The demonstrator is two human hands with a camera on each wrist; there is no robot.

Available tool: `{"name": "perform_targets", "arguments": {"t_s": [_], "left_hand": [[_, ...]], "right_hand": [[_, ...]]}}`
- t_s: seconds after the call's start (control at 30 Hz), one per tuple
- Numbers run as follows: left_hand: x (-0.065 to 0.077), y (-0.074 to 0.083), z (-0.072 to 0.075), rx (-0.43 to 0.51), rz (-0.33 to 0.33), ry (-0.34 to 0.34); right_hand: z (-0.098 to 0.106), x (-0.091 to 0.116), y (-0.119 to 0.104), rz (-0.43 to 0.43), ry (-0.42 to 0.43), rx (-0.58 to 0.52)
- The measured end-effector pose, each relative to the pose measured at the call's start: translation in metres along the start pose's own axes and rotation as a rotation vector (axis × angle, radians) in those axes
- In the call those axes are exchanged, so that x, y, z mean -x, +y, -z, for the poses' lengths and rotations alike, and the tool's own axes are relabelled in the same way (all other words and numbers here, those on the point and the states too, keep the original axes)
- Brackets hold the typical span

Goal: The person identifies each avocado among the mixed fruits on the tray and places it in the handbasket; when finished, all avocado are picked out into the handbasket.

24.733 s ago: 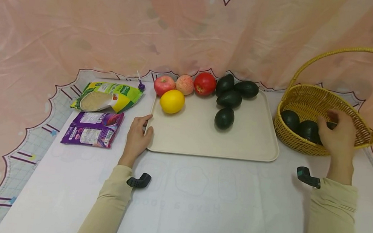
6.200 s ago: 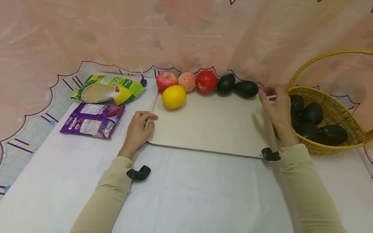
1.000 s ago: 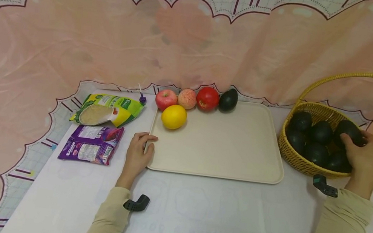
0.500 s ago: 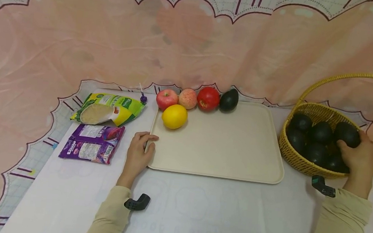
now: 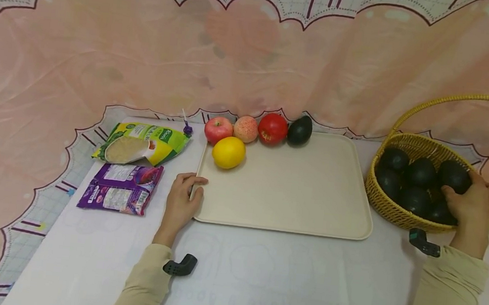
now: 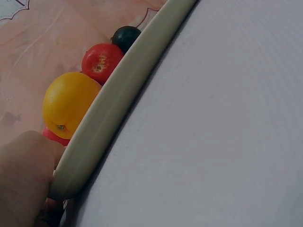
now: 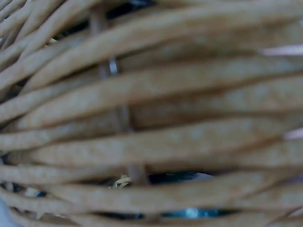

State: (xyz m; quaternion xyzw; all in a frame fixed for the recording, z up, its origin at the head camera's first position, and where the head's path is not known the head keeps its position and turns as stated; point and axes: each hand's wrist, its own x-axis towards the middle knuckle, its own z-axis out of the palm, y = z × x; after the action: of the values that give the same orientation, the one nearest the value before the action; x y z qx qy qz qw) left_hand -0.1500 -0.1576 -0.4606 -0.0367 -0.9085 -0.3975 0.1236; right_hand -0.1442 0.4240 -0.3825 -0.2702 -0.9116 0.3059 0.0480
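My left hand (image 5: 181, 200) grips the left rim of the beige tray (image 5: 294, 192); the left wrist view shows it at the tray's corner. On the tray's back edge, from left, sit a red apple (image 5: 218, 130), a peach (image 5: 245, 129), a pomegranate (image 5: 273, 129) and a dark green avocado (image 5: 300, 130). A yellow orange-like fruit (image 5: 228, 153) lies in front of them. To the right, the wicker basket (image 5: 388, 212) contains several avocados. Inside it, my right hand (image 5: 471, 206) holds the rightmost avocado (image 5: 454, 175) between thumb and fingers; part of the fingers is hidden.
Left of the tray lie a green-yellow Knorr packet (image 5: 142, 143) and a purple packet (image 5: 120, 187), with a small purple item (image 5: 188, 129) beside them. The basket's tall handle (image 5: 447, 100) arches over the right side. Woven basket wall (image 7: 151, 104) fills the right wrist view.
Since the earliest frame, avocados have gone from the tray into the basket, leaving one on the tray. Over the last second, the right hand's avocado shifted slightly left and down. The left hand stays put.
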Motion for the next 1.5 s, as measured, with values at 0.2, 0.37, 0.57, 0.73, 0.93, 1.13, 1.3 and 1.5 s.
{"name": "perform_targets", "arguments": {"t_s": [0.2, 0.37, 0.57, 0.73, 0.93, 1.13, 1.3, 1.5], "left_hand": [[0.001, 0.001, -0.002, 0.008, -0.003, 0.005], [0.002, 0.000, -0.004, 0.009, -0.001, 0.002], [0.004, 0.000, -0.005, 0.013, 0.010, -0.003], [0.005, 0.000, -0.004, 0.016, 0.008, 0.014], [0.005, -0.001, -0.003, 0.008, -0.008, 0.026], [-0.001, -0.002, -0.001, 0.009, -0.020, 0.025], [-0.002, 0.000, 0.000, 0.012, 0.000, 0.008], [0.000, 0.000, 0.000, 0.004, 0.004, 0.002]], "right_hand": [[0.003, 0.000, 0.003, 0.009, -0.032, 0.036], [0.004, 0.003, 0.001, -0.024, -0.011, 0.027], [0.007, 0.008, -0.008, 0.083, 0.032, -0.039], [0.006, 0.012, -0.026, 0.154, 0.070, -0.093], [0.000, 0.023, -0.050, 0.194, 0.102, -0.229], [-0.015, 0.035, -0.081, 0.330, 0.083, -0.443], [-0.039, 0.042, -0.104, 0.451, 0.126, -0.413], [-0.064, 0.051, -0.125, 0.492, 0.104, -0.365]]}}
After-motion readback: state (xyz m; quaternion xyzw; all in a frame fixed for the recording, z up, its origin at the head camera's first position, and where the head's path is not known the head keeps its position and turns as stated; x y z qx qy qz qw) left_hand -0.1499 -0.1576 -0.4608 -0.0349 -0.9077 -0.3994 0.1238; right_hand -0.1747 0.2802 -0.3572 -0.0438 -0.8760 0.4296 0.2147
